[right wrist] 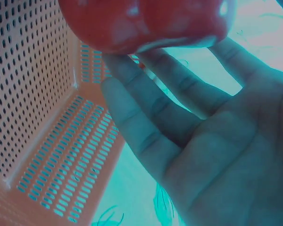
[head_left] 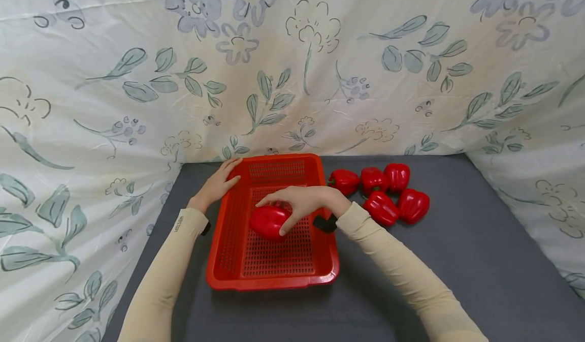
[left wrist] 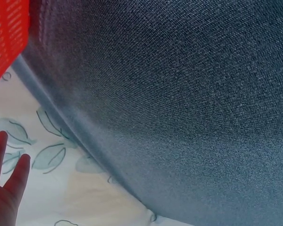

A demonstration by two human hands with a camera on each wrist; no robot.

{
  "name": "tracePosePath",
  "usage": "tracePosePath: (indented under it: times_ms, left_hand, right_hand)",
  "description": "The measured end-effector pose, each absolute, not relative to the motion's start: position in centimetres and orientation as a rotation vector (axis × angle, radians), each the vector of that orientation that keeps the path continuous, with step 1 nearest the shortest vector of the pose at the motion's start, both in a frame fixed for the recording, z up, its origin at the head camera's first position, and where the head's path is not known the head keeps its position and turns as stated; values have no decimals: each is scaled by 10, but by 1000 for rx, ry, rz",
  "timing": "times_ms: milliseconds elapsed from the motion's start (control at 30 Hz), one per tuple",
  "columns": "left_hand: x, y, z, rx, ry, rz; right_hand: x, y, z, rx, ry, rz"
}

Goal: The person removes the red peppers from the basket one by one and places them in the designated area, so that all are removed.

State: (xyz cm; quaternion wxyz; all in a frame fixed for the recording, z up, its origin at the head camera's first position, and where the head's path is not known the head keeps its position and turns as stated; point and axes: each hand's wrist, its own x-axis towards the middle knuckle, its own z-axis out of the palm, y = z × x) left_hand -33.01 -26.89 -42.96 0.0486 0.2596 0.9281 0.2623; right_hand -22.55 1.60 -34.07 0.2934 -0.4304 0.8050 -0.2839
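Observation:
A red bell pepper (head_left: 269,223) is held between the thumb and fingers of my right hand (head_left: 303,199), over the inside of a red perforated plastic basket (head_left: 274,283). In the right wrist view the fingers (right wrist: 132,117) reach under the glossy pepper (right wrist: 146,23), beside the basket's slotted wall (right wrist: 68,160). My left hand (head_left: 216,183) touches the basket's upper left rim, its fingers extended. Only part of the left hand (left wrist: 7,197) shows in the left wrist view, below a corner of the basket (left wrist: 7,37).
Several red bell peppers (head_left: 380,208) lie grouped on the dark grey cloth (head_left: 457,260), right of the basket. Behind the table and along its sides hangs a flowered white curtain (head_left: 274,103).

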Motion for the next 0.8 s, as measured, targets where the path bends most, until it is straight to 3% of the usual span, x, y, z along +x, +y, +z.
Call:
tracePosePath:
  times_ms: [800]
  left_hand:
    - [-331,-269,-431,785,2764,937]
  right_hand:
    - [-220,75,-328,-1045,2333,-952]
